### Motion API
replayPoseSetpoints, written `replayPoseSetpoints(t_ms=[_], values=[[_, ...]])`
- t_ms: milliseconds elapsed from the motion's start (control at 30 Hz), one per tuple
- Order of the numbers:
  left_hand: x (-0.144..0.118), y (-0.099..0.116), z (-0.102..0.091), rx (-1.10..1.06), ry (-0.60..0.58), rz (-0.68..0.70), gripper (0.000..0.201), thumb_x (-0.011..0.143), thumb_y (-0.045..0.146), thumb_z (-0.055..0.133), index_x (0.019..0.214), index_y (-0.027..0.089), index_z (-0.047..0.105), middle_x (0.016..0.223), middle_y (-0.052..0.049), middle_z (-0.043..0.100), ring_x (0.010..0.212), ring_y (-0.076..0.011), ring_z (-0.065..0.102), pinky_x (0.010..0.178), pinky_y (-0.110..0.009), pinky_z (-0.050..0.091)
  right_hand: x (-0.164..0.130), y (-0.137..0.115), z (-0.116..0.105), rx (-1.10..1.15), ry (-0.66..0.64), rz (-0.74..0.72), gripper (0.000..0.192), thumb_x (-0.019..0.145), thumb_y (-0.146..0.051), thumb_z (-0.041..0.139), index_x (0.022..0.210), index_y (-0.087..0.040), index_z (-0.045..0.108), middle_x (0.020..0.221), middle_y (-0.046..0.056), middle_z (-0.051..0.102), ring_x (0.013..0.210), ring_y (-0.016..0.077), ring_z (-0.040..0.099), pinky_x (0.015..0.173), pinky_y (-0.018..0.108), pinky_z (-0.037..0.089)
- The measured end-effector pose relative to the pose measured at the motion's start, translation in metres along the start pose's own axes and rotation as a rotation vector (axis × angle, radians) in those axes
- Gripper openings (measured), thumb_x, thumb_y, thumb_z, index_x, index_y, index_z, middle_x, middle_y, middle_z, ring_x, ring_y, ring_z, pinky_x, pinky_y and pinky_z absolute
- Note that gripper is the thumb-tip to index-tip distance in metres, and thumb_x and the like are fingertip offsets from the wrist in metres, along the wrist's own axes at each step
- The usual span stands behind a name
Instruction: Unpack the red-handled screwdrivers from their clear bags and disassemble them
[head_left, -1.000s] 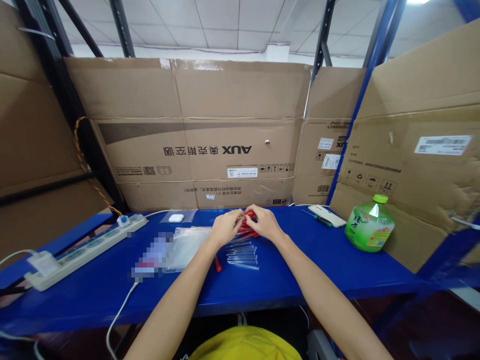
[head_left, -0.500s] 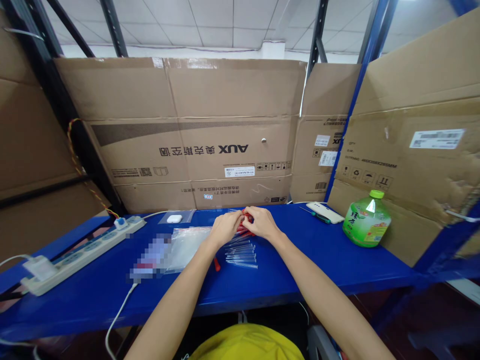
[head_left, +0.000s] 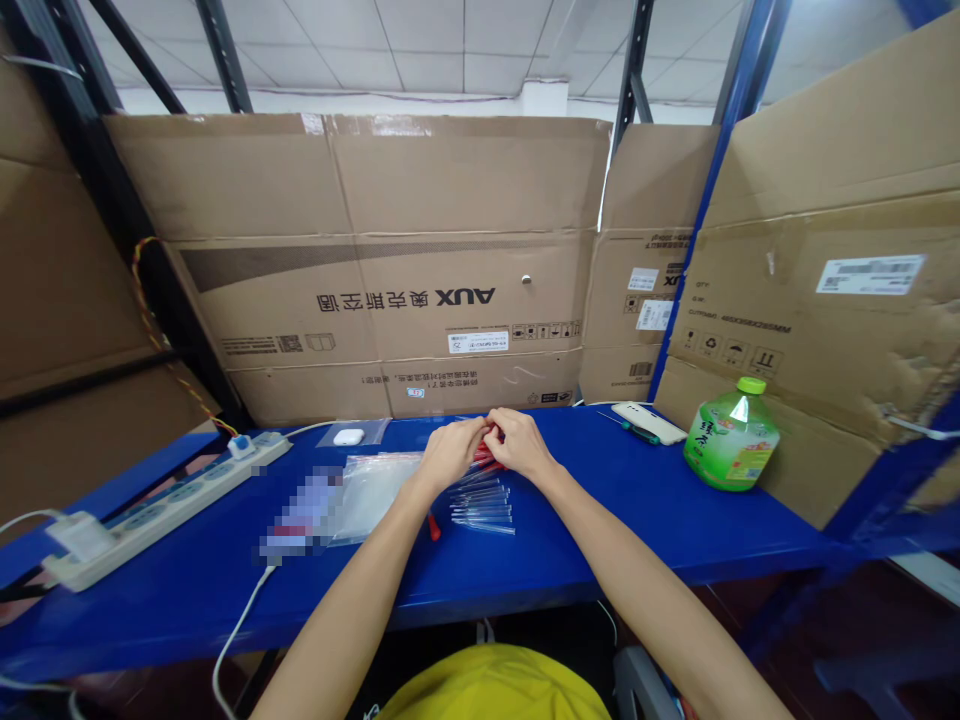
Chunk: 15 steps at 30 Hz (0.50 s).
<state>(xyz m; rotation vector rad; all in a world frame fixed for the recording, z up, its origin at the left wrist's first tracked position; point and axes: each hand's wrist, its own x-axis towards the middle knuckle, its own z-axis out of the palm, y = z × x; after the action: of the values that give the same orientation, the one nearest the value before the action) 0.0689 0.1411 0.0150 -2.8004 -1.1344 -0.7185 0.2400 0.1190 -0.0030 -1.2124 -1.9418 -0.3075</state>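
a wall of flattened cardboard boxes backs a blue shelf used as a workbench, where a person in a yellow top works seated. on the left lies a white power strip; on the right stand a green drink bottle and a white phone; a clear plastic bag lies flat near the middle.

at centre, the left hand and right hand meet above a row of clear tubes laid side by side on the shelf. the fingertips of both hands are pinched together around one small red-tipped piece; whether cap and tube are already joined cannot be told at this size. one loose red cap lies beside the left wrist.

the step in hand appears to be fitting a red end onto a tube. judged from this, the next move calls for a straight, light push along the tube's axis, then setting it down clear of the row, which lies just below and nearer than the fingers.
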Motion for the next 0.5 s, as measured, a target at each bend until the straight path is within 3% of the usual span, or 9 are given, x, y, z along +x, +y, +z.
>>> replayPoseSetpoints(t_ms=[267,500], values=[[-0.001,-0.004,-0.002,-0.052,0.124,-0.019,0.028,0.103,0.040,0.039,0.107,0.026,0.062,0.103,-0.003,0.072,0.095,-0.0188,0.066,0.077,-0.026,0.045,-0.002,0.010,-0.005,0.188,0.036,-0.001,0.012,0.091,-0.023,0.052,0.100,-0.021,0.060,0.094,0.005,0.065,0.086,0.0189,0.060,0.079,0.028,0.045],[-0.004,-0.001,-0.004,-0.075,0.090,-0.049,0.016,0.098,0.032,0.045,0.106,0.026,0.058,0.099,-0.002,0.071,0.088,-0.0185,0.066,0.072,-0.026,0.043,-0.002,0.014,-0.006,0.216,-0.065,0.060,0.010,0.092,-0.025,0.056,0.097,-0.022,0.064,0.085,0.001,0.069,0.073,0.0156,0.060,0.070,0.025,0.041]])
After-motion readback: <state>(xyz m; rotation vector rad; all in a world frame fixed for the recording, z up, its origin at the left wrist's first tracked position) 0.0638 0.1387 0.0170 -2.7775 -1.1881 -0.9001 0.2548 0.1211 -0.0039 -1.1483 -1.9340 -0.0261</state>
